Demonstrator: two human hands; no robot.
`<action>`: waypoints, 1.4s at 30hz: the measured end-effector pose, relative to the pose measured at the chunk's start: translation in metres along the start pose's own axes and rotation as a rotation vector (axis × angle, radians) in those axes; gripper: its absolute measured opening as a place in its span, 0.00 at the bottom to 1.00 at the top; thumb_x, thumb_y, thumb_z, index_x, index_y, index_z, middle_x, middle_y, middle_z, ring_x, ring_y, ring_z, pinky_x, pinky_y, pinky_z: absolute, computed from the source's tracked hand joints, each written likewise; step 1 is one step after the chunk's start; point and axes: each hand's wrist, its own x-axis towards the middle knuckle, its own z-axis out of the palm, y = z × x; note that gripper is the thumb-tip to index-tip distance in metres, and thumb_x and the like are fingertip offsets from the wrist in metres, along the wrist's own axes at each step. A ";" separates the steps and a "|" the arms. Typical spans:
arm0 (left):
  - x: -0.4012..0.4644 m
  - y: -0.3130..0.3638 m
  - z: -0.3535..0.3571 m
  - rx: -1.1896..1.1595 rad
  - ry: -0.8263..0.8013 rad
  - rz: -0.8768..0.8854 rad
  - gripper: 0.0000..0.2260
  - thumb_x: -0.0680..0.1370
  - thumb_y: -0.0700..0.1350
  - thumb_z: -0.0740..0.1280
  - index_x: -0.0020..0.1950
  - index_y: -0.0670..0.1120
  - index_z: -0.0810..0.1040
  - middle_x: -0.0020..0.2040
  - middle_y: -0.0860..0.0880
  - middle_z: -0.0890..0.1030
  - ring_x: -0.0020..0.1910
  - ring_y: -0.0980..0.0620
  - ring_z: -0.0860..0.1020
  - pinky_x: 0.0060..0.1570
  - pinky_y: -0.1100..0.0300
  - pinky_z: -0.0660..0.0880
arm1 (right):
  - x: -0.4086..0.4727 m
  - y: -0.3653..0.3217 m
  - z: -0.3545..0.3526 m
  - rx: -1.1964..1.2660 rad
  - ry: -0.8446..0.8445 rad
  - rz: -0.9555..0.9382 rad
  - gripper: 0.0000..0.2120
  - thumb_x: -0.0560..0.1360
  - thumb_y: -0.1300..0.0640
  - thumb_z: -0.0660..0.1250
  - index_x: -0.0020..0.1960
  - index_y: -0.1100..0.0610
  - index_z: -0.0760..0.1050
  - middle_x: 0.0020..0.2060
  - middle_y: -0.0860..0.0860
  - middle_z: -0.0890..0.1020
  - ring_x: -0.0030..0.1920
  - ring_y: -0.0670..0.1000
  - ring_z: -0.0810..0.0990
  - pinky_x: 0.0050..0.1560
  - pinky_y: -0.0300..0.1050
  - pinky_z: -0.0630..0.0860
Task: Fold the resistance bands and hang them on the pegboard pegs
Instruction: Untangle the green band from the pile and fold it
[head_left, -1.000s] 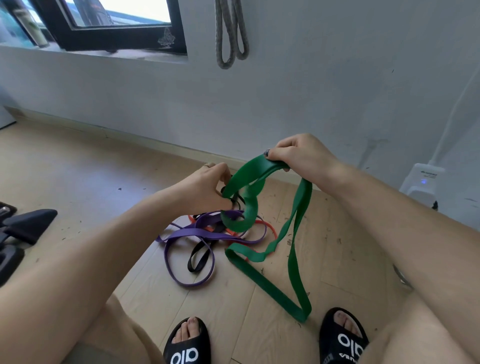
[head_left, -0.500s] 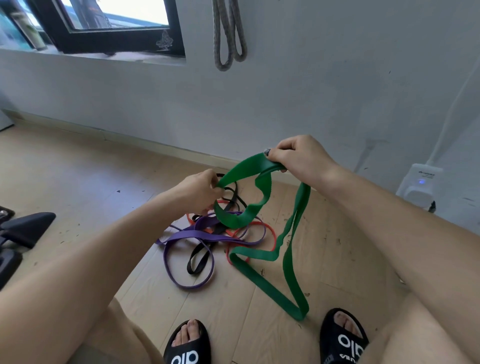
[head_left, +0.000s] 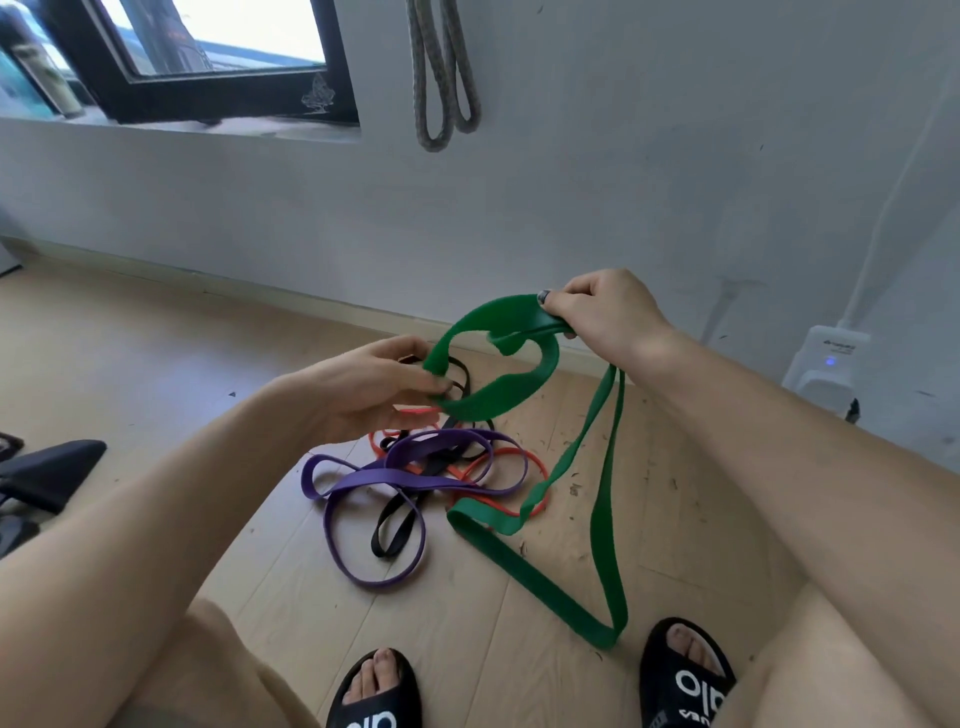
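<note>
A wide green resistance band (head_left: 605, 499) runs between both hands and trails down to the wooden floor between my feet. My right hand (head_left: 605, 312) pinches a gathered fold of it at the top. My left hand (head_left: 363, 387) holds the lower curve of a green loop, fingers reaching forward under it. On the floor beneath lie a purple band (head_left: 363, 478), a thin orange band (head_left: 530, 460) and a black band (head_left: 397, 522), tangled together. No pegboard is in view.
A grey rope loop (head_left: 441, 78) hangs on the white wall above. A window frame (head_left: 218, 98) sits at the top left. A white plug box (head_left: 826, 364) with a blue light stands at the right. Black equipment (head_left: 47, 473) lies at the left edge. My sandalled feet (head_left: 685, 675) are below.
My left hand has let its grip loosen and moved left and lower, widening the green loop between the hands. The right hand has stayed about where it was.
</note>
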 end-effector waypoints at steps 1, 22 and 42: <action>0.002 -0.002 -0.002 0.139 0.043 0.011 0.12 0.77 0.28 0.69 0.55 0.42 0.76 0.51 0.42 0.81 0.47 0.48 0.84 0.52 0.51 0.84 | 0.000 0.001 -0.001 -0.004 0.012 0.003 0.16 0.80 0.50 0.67 0.46 0.62 0.85 0.38 0.56 0.83 0.39 0.50 0.77 0.40 0.40 0.71; 0.013 -0.021 -0.028 -0.120 0.006 0.031 0.12 0.86 0.42 0.59 0.66 0.41 0.78 0.60 0.42 0.85 0.59 0.44 0.84 0.60 0.52 0.81 | 0.004 0.013 -0.015 0.103 0.039 0.158 0.17 0.75 0.56 0.68 0.30 0.56 0.68 0.28 0.52 0.71 0.31 0.50 0.66 0.34 0.46 0.62; 0.015 -0.029 -0.021 0.798 -0.116 -0.007 0.41 0.72 0.55 0.79 0.77 0.63 0.59 0.72 0.52 0.72 0.72 0.51 0.70 0.66 0.59 0.69 | 0.002 0.015 0.003 0.093 -0.392 0.003 0.13 0.76 0.52 0.71 0.38 0.61 0.81 0.34 0.54 0.81 0.38 0.51 0.77 0.48 0.52 0.76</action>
